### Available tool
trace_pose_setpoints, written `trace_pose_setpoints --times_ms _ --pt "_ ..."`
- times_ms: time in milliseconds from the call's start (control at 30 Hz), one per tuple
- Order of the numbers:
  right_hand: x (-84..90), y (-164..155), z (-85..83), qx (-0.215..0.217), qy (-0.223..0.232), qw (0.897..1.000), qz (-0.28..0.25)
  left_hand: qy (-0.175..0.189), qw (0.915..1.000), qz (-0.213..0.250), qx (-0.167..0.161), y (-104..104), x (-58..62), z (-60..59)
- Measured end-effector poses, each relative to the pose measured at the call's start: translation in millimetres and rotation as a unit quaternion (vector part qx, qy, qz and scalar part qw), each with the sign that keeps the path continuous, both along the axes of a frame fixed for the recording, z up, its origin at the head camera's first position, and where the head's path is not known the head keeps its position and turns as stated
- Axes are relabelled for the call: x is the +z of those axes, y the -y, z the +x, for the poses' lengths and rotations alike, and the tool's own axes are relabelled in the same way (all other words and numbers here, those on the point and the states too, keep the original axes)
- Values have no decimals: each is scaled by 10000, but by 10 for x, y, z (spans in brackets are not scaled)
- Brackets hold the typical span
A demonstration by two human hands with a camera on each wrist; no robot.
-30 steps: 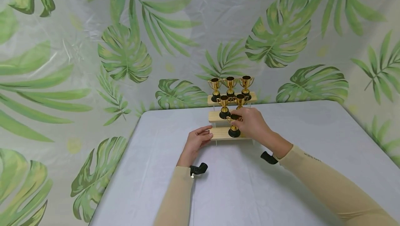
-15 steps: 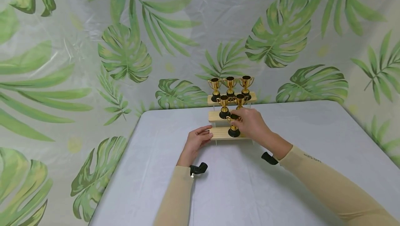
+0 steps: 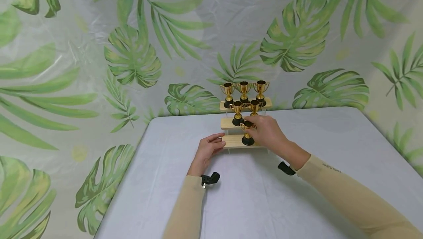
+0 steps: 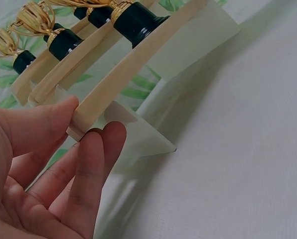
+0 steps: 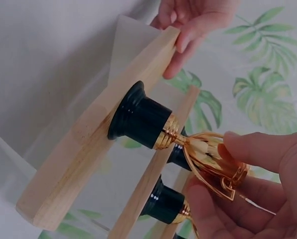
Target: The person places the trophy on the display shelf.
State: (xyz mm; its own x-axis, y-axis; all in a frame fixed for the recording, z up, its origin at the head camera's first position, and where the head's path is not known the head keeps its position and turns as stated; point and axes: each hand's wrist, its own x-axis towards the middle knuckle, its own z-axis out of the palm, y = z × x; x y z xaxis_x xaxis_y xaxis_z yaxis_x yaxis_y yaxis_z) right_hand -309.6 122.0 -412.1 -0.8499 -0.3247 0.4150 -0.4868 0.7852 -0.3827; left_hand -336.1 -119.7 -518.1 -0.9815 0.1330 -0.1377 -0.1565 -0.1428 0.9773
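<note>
A small gold trophy cup on a black base stands upright on the lowest wooden step of a three-step display stand. My right hand holds this trophy by its cup; in the right wrist view, thumb and fingers lie on either side of the gold bowl, and the base sits on the board. My left hand pinches the left end of that lowest step, thumb above and fingers below in the left wrist view. Two like trophies, one of them a left trophy, stand on the middle step, the other partly hidden by my right hand.
Three more trophies, including a middle one, line the top step. Translucent side panels carry the boards. The stand is on a white-covered table, near its back edge, before a leaf-patterned backdrop.
</note>
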Motion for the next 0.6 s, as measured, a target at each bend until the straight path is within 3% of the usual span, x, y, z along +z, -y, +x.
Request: trace_pose_setpoints --times_ms 600 --pt "54 -119 126 -2 -621 9979 204 -69 9999 -119 -45 54 34 -7"
